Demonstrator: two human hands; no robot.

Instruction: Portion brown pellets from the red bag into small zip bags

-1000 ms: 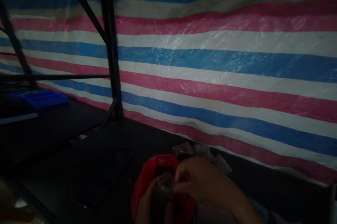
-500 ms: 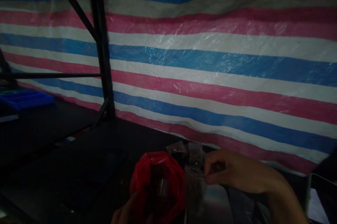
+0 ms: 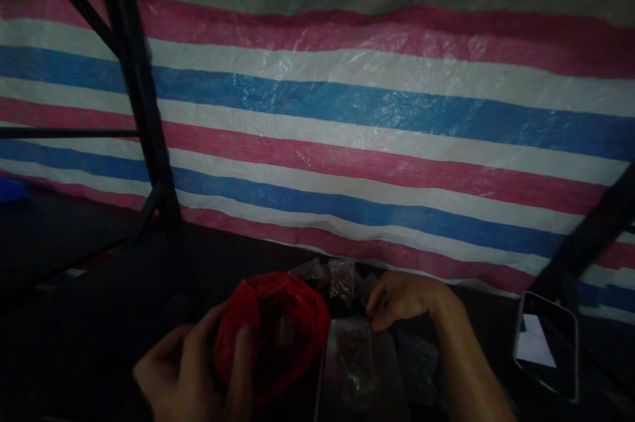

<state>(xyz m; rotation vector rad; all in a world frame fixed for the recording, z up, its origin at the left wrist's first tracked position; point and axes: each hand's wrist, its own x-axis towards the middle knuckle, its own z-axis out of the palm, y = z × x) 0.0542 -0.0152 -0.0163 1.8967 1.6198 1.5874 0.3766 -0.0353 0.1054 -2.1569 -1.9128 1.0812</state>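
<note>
Dim light; red bag [image 3: 317, 323] on the dark table [image 3: 213, 250], mouth open, small clear container [image 3: 285, 331] inside. Left hand [image 3: 196, 369] at the bag's left side, fingers spread around the rim, probably to steady it; whether they pinch the plastic, cannot tell. Clear bag [image 3: 354, 352] lies right of the red bag, on a grey plate [image 3: 389, 382]. Right hand [image 3: 399, 303], farther right, has thumb and forefinger close together at the clear bag's top corner, perhaps to set it flat; pinch or mere touch, too dark to tell. Small packets [image 3: 342, 280] sit behind the red bag, seemingly out of the hands' way. Phone [image 3: 546, 346] well to its right.
</note>
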